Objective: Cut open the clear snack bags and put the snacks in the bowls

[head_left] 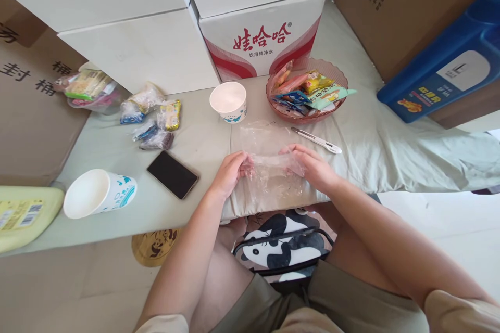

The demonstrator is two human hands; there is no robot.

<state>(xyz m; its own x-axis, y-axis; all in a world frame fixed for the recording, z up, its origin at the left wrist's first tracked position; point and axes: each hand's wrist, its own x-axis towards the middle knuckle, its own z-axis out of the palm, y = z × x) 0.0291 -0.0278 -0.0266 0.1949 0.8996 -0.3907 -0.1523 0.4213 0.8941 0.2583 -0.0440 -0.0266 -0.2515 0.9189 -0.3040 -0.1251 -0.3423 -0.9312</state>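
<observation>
Pinching clear film (273, 184) with left hand (230, 173) and right hand (315, 165), near the front edge of the bench (363, 166); ringed by cutter (319, 141) just beyond right hand, paper cup (229, 106) and snack bowl (273, 101) farther back, phone (173, 175) leftward.

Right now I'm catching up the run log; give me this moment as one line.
left hand: holds clear plastic; right hand: holds same plastic; knife: beyond right hand; phone: left of left hand
</observation>
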